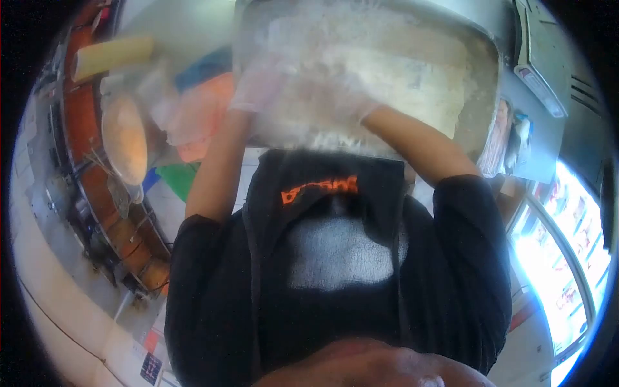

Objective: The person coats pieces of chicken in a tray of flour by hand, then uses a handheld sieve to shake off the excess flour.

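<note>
My left hand point(263, 82), in a clear glove, is over the left side of a large metal tray point(480, 84). My right hand point(351, 98), also gloved, is a short way to its right, over the same tray. Both are smeared by motion, so their fingers and anything between them cannot be made out. Pale powder, like flour, coats much of the tray's bottom. A lump or piece between the hands is too blurred to identify.
Left of the tray are an orange-pink plastic bag or container point(203, 113), a round pan or bowl point(126, 142) with orange-looking contents and a yellow roll point(115, 57). Packages point(495, 138) lie at the right. A lit glass-door display fridge point(561, 258) stands at the lower right.
</note>
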Demonstrator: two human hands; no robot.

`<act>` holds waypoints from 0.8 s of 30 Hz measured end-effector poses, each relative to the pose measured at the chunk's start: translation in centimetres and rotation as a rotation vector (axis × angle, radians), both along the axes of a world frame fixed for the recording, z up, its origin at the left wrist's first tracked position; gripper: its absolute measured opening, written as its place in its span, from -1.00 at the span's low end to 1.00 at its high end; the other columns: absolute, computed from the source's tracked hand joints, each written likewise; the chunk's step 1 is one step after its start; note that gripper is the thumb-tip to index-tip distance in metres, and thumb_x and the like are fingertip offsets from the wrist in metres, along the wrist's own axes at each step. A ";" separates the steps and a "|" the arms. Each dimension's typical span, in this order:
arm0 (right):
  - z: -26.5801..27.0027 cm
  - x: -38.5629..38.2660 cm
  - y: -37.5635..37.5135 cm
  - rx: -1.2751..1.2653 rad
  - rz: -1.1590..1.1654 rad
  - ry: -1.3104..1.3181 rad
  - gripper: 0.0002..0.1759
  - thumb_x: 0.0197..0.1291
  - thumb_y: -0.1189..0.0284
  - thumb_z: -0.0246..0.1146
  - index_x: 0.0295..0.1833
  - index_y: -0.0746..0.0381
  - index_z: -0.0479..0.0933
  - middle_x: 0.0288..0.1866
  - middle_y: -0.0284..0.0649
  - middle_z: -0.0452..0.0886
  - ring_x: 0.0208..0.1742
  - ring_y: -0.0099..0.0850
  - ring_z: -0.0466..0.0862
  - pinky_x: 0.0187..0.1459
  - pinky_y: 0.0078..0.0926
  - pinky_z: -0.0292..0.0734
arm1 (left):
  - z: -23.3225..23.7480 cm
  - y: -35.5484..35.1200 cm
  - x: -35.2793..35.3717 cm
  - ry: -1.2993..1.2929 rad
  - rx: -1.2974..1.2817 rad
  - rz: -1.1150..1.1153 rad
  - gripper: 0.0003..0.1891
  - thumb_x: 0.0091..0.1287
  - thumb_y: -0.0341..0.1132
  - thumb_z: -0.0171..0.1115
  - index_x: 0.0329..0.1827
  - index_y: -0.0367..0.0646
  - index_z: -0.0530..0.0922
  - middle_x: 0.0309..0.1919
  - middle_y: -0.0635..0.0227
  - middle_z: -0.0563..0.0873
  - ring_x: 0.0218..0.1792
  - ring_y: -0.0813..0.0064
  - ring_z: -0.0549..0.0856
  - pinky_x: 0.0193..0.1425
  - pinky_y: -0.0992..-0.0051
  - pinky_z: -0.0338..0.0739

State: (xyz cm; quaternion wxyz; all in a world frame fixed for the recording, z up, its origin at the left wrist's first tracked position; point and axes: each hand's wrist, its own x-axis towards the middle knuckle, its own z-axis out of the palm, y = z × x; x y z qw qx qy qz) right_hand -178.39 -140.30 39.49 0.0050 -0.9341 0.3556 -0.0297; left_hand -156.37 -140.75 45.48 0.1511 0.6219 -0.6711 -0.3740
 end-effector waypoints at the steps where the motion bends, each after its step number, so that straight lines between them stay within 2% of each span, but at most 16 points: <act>1: 0.1 -0.5 -0.2 0.165 -0.031 -0.099 -0.23 0.24 0.28 0.04 0.56 -0.02 -0.02 0.32 0.13 0.41 0.39 0.08 0.35 0.30 -0.11 0.35 | 1.3 -0.3 -0.7 -0.288 0.110 -0.041 -0.61 0.31 -0.23 0.23 0.15 -0.22 0.55 0.19 0.19 0.59 0.15 0.33 0.58 0.26 0.50 0.43; 2: 0.4 -2.3 -0.9 0.329 -0.068 -0.198 -0.27 0.23 0.26 0.06 0.53 -0.01 0.06 0.26 0.11 0.47 0.34 0.06 0.40 0.26 -0.14 0.38 | 2.2 -0.2 -2.0 -0.278 0.113 -0.049 -0.61 0.31 -0.23 0.23 0.15 -0.22 0.55 0.19 0.19 0.59 0.15 0.33 0.58 0.26 0.50 0.43; 4: 1.6 -3.7 -2.7 0.643 -0.134 -0.375 -0.33 0.22 0.21 0.11 0.47 0.00 0.23 0.14 0.07 0.58 0.23 0.04 0.52 0.20 -0.19 0.44 | 2.9 0.5 -2.2 -0.497 -0.377 -0.308 -0.82 0.20 -0.31 0.13 -0.25 -0.11 0.68 -0.12 0.10 0.68 -0.02 0.18 0.63 0.09 0.21 0.53; 5: 2.3 -3.8 -3.5 0.798 -0.166 -0.461 -0.36 0.21 0.18 0.13 0.43 0.01 0.31 0.08 0.05 0.63 0.17 0.02 0.58 0.16 -0.22 0.47 | 3.1 0.2 -1.8 -0.477 -0.380 -0.293 -0.82 0.20 -0.31 0.13 -0.25 -0.11 0.68 -0.12 0.10 0.68 -0.02 0.18 0.63 0.09 0.21 0.53; 6: 5.9 -3.4 -3.9 0.799 -0.165 -0.436 -0.36 0.21 0.18 0.13 0.43 0.01 0.31 0.08 0.05 0.63 0.17 0.02 0.58 0.16 -0.22 0.47 | 3.3 -0.1 -1.5 -0.404 -0.408 -0.310 -0.81 0.22 -0.29 0.13 -0.25 -0.12 0.68 -0.15 0.10 0.69 -0.03 0.14 0.64 0.09 0.21 0.53; 8: 14.8 -2.0 -3.4 0.828 -0.523 -0.181 -0.34 0.20 0.13 0.19 0.39 0.14 0.34 0.15 0.03 0.59 0.21 -0.01 0.55 0.22 -0.22 0.44 | 3.0 -0.4 -1.1 -0.308 -0.435 -0.315 -0.80 0.24 -0.26 0.13 -0.25 -0.12 0.68 -0.18 0.09 0.70 -0.05 0.11 0.64 0.09 0.22 0.52; 11: 12.3 -3.0 -2.5 0.706 -0.669 -0.066 -0.46 0.30 0.17 0.10 0.32 0.20 0.42 0.20 -0.01 0.57 0.22 -0.02 0.54 0.25 -0.24 0.44 | 2.6 -1.1 -1.6 -0.110 -0.238 -0.215 -0.76 0.26 -0.21 0.13 -0.20 -0.15 0.67 -0.15 0.04 0.69 -0.05 0.05 0.64 0.12 0.21 0.50; 12: 9.7 -4.3 -2.3 0.702 -0.681 -0.048 -0.46 0.30 0.17 0.10 0.32 0.20 0.42 0.20 -0.01 0.57 0.22 -0.02 0.54 0.25 -0.24 0.44 | 4.1 -1.1 -1.4 -0.035 -0.171 -0.218 -0.73 0.27 -0.19 0.13 -0.15 -0.17 0.66 -0.13 0.02 0.68 -0.05 0.03 0.63 0.13 0.20 0.50; 14: 4.8 -7.8 -2.2 0.444 -0.190 -0.553 -0.47 0.31 0.22 0.10 0.35 0.19 0.40 0.23 0.03 0.54 0.25 -0.05 0.53 0.29 -0.24 0.40 | 4.8 -0.5 -1.3 0.057 -0.105 -0.227 -0.70 0.28 -0.17 0.12 -0.11 -0.19 0.64 -0.10 -0.01 0.68 -0.04 0.01 0.63 0.13 0.19 0.50; 15: 5.9 -8.8 -2.2 0.440 -0.199 -0.539 -0.47 0.31 0.22 0.10 0.35 0.19 0.40 0.23 0.03 0.54 0.25 -0.05 0.53 0.29 -0.24 0.40 | 4.6 -0.2 -1.4 0.047 -0.065 -0.143 -0.68 0.28 -0.17 0.11 -0.07 -0.20 0.63 -0.08 -0.03 0.66 -0.03 -0.01 0.63 0.14 0.18 0.49; 17: 9.6 -9.4 -3.0 1.120 -0.657 -0.765 -0.32 0.24 0.32 0.18 0.48 0.08 0.21 0.35 0.06 0.42 0.39 -0.11 0.41 0.39 -0.22 0.26 | 5.0 -0.4 -1.5 0.049 -0.031 -0.071 -0.66 0.29 -0.17 0.10 -0.03 -0.21 0.61 -0.05 -0.05 0.65 -0.02 -0.03 0.62 0.14 0.16 0.49; 18: 11.1 -8.8 -3.7 1.110 -0.670 -0.762 -0.32 0.24 0.32 0.18 0.48 0.08 0.21 0.35 0.06 0.42 0.39 -0.11 0.41 0.39 -0.22 0.26 | 5.7 -0.8 -1.3 0.031 0.092 -0.129 -0.67 0.29 -0.17 0.10 -0.04 -0.22 0.60 -0.04 -0.06 0.64 -0.03 -0.04 0.62 0.13 0.14 0.49; 20: 13.1 -6.5 -5.0 1.022 -0.854 0.177 -0.02 0.05 0.38 0.37 0.56 -0.07 0.03 0.48 0.07 0.23 0.49 -0.12 0.27 0.44 -0.21 0.18 | 4.6 -1.1 -1.1 0.016 0.210 -0.195 -0.67 0.29 -0.17 0.11 -0.05 -0.23 0.59 -0.04 -0.07 0.63 -0.03 -0.05 0.61 0.12 0.13 0.48; 21: 12.8 -5.7 -4.4 1.017 -0.865 0.178 -0.02 0.05 0.38 0.37 0.56 -0.07 0.03 0.48 0.07 0.23 0.49 -0.12 0.27 0.44 -0.21 0.18 | 2.2 -0.9 -1.5 0.016 0.082 -0.201 -0.68 0.27 -0.17 0.12 -0.06 -0.23 0.58 -0.06 -0.08 0.63 -0.04 -0.05 0.61 0.10 0.13 0.49; 22: 11.9 -4.6 -3.4 0.807 -0.640 0.098 0.05 -0.05 0.39 0.43 0.56 -0.10 0.04 0.50 0.08 0.18 0.48 -0.09 0.27 0.42 -0.20 0.22 | 1.8 -0.9 -1.8 0.016 -0.046 -0.203 -0.68 0.26 -0.18 0.14 -0.08 -0.23 0.57 -0.09 -0.09 0.63 -0.04 -0.05 0.62 0.09 0.12 0.49; 24: 8.0 -2.9 -1.9 0.410 -0.305 -0.069 0.17 -0.23 0.40 0.52 0.54 -0.12 0.05 0.51 0.11 0.15 0.44 -0.02 0.32 0.37 -0.16 0.29 | 3.1 -0.8 -1.6 0.089 -0.001 -0.119 -0.68 0.24 -0.16 0.16 -0.10 -0.23 0.57 -0.11 -0.09 0.63 -0.05 -0.05 0.62 0.08 0.13 0.48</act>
